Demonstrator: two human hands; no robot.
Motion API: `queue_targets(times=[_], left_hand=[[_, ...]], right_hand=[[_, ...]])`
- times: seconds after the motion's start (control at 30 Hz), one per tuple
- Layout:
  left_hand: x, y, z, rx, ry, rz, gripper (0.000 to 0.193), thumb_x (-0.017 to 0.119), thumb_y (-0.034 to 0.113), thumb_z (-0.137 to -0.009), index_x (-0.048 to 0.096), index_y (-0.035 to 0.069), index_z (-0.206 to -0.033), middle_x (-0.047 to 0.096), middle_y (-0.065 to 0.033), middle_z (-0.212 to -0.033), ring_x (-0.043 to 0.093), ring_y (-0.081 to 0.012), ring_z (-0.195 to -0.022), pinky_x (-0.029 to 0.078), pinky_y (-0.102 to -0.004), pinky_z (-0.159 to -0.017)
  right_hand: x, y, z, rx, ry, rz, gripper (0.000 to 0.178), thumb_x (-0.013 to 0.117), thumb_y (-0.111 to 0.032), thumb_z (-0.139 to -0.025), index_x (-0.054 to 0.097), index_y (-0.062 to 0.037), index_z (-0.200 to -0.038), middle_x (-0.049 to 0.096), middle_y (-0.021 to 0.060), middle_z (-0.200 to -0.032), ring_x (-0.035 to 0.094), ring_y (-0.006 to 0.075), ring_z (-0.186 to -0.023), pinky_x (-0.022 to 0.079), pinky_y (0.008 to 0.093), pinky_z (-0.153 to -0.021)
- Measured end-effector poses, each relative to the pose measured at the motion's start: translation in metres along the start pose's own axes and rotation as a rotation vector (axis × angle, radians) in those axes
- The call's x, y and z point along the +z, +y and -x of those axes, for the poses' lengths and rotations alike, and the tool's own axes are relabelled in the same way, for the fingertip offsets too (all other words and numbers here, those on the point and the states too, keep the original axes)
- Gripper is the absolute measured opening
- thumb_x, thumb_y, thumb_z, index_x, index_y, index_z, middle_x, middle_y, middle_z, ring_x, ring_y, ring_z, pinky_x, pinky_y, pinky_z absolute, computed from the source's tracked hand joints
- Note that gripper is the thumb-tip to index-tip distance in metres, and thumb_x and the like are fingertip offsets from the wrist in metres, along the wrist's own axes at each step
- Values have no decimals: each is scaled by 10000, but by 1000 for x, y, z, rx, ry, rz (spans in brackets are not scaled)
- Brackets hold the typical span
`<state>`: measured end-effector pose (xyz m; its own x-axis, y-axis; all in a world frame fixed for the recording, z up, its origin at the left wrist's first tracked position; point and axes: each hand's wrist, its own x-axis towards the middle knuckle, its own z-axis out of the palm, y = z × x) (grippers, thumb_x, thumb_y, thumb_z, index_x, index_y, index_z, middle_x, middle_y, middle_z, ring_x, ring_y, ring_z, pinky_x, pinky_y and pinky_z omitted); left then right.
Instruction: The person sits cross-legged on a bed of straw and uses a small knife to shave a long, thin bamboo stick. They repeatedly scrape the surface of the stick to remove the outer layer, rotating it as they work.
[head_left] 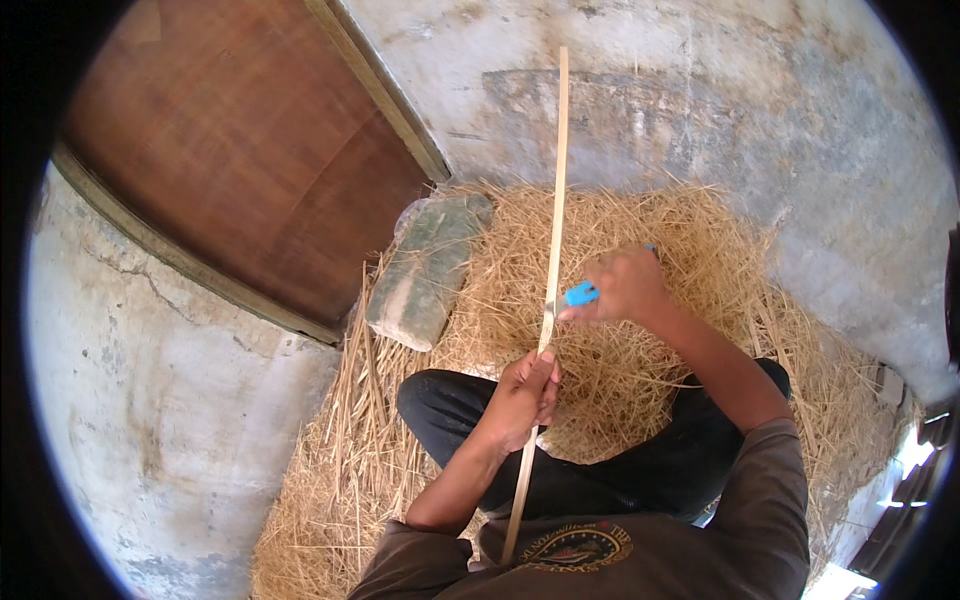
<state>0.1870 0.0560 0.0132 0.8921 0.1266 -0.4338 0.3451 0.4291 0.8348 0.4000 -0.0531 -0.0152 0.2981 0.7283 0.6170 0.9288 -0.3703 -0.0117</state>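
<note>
A long, pale, flat strip [559,180], which looks like split bamboo or wood, runs from my lap away toward the far wall. My left hand [526,393] is closed around it below the middle, thumb on top. My right hand [622,285] grips a knife with a bright blue handle [581,293], just ahead of the left hand and to its right. Its short metal blade [553,309] lies against the strip. Fingers wrap most of the handle, and a dark blue end shows beyond them.
Thin straw-like shavings [630,215] cover the floor around my crossed legs [620,490]. A greenish-grey stone block [432,265] lies at the left, beside several loose strips [370,390]. A brown wooden door panel [250,150] and stained plaster walls [780,120] enclose the space.
</note>
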Motion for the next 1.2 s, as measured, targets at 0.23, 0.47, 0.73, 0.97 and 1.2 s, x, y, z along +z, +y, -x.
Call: queue_targets(times=[0.23,0.47,0.73,0.97,1.2], left_hand=[[1,-19,14,-15,-108,-73,302,413,338,-1001,476,95,-832,381,20,-571,326,-66,-428,303,-218,-414],[1,20,12,98,-137,-341,301,375,311,-1013,458,53,-880,366,24,-503,306,-60,-356,262,-215,-352],[2,-2,27,54,-160,-148,279,379,296,-1013,462,83,-853,342,37,-475,317,-61,-340,284,-223,-360],[3,-28,52,-108,-295,-43,176,364,169,-1013,459,60,-911,344,34,-516,316,-58,-380,276,-220,-375],[-8,-47,93,-217,-307,-203,265,339,272,-1024,467,74,-902,330,72,-531,298,-15,-431,246,-195,-406]], right_hand=[[-25,74,-36,385,-272,42,724,437,-771,-776,629,-91,-615,449,36,-419,486,199,-394,385,358,-383],[-29,-17,14,102,-145,-134,741,500,-790,-715,589,-71,-561,478,78,-429,518,242,-382,391,367,-384],[-30,35,-10,377,-139,-150,701,525,-791,-691,493,-110,-529,421,39,-430,446,208,-359,350,351,-370],[-25,101,8,156,2,40,633,560,-710,-752,510,-120,-528,402,35,-423,429,205,-358,329,350,-357],[-34,164,17,638,-172,190,623,489,-666,-826,668,-72,-771,534,53,-514,548,197,-495,439,353,-482]])
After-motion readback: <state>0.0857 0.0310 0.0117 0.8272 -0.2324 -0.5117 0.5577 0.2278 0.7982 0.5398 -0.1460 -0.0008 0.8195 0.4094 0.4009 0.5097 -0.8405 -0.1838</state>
